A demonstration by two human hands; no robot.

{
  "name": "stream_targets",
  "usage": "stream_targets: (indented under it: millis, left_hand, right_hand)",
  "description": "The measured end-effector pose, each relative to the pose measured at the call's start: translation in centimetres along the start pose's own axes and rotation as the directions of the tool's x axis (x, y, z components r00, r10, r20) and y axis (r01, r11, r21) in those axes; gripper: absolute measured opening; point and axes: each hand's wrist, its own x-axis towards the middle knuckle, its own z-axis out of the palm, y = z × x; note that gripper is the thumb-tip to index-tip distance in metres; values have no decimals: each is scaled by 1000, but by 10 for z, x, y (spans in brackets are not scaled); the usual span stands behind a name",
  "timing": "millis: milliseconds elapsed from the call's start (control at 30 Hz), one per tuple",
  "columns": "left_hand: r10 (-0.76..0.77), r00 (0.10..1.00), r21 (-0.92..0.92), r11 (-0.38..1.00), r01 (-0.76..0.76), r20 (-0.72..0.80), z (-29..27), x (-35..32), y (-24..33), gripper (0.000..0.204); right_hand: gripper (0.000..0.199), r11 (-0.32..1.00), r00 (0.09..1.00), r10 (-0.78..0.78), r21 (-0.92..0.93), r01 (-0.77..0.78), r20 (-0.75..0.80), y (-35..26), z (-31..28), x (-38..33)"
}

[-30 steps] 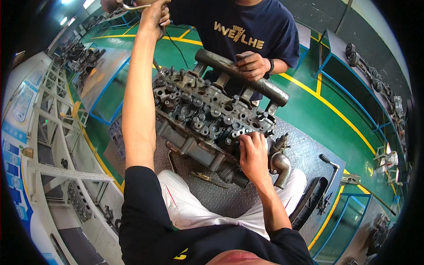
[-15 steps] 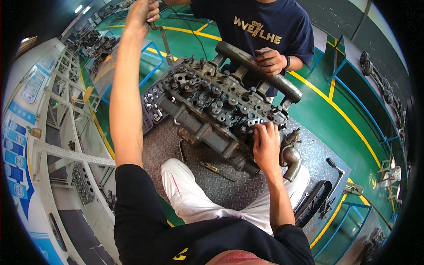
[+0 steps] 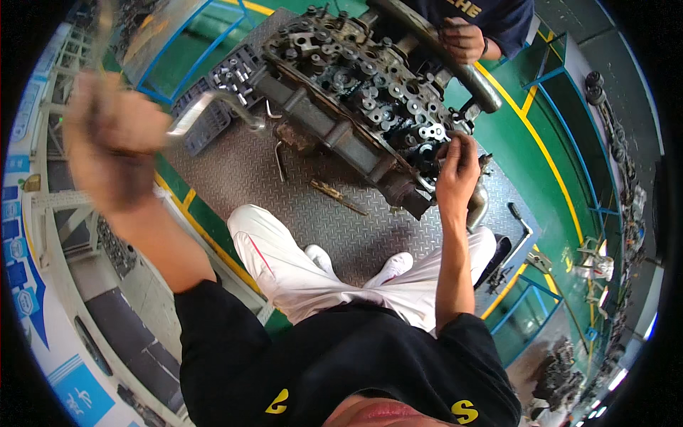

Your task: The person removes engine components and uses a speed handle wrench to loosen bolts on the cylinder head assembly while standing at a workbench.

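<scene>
My left hand (image 3: 117,142), smeared by motion, is wrapped around a crank-shaped speed wrench (image 3: 196,112) at the left. The wrench's bent shaft reaches toward the engine, and its socket end hangs close to the socket set. A greasy engine cylinder head (image 3: 341,82) with several bolts and valve parts stands before me. At its right near end, my right hand (image 3: 459,167) has its fingers pressed together by the bolts. What those fingers hold, if anything, is hidden. Across from me, a co-worker's hand (image 3: 464,41) rests on the thick metal pipe (image 3: 478,84).
A socket set case (image 3: 203,135) lies left of the engine on the checkered metal plate (image 3: 235,178). An L-shaped wrench (image 3: 279,160) and a dirty metal strip (image 3: 338,196) lie on the near side. A long-handled wrench (image 3: 523,219) is at the right.
My left hand has swung down and nearer with the speed wrench, from high beyond the engine's left end. My view has shifted, and the right hand remains at the engine's right end.
</scene>
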Motion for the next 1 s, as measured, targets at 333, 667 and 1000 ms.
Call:
stream_targets:
  millis: [333,667,1000]
  left_hand:
    - [-421,907,451,807,382,-15,58,-35,-15,49]
    - [-616,749,452,611,650,-246,22,-83,41,39]
    - [-684,555,331,445,832,-474,-70,-36,47,48]
  right_hand:
    - [26,343,513,596,381,-858,618,-164,18,16]
    - [23,670,412,551,-90,-737,726,-219,110,42]
    - [31,877,746,469,-151,-456,474,-152,200,103]
